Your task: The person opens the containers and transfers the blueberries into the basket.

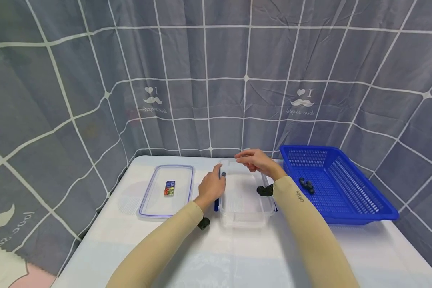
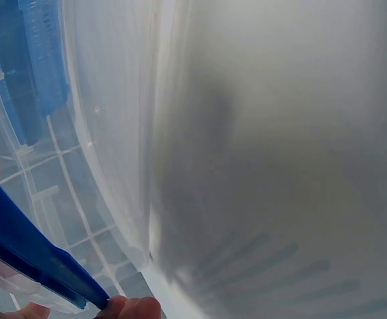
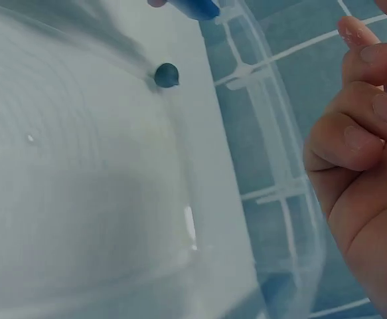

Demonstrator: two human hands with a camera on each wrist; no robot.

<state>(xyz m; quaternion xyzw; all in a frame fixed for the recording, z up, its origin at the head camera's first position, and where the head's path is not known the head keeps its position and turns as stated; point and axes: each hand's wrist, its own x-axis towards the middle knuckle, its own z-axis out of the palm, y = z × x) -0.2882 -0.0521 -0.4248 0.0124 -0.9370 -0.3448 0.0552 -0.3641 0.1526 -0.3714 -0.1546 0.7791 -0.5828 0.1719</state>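
Note:
A clear plastic food container (image 1: 243,218) with blue side latches stands in front of me. My left hand (image 1: 211,186) grips its left wall, thumb over the rim; in the left wrist view its fingertips (image 2: 133,308) are at a blue latch (image 2: 44,256). Inside, near the far left corner, lies one small dark blue ball (image 3: 167,76) that looks like a blueberry. Over the container's far right part hovers my right hand (image 1: 257,162), its fingers loosely curled, with nothing seen between them.
To the right, a blue perforated basket (image 1: 353,180) holds several dark round berries (image 1: 307,185). On the left lies the clear lid (image 1: 183,188) with a blue seal and a printed label (image 1: 169,188). A grey checked curtain (image 1: 223,100) hangs behind the white table (image 1: 209,260).

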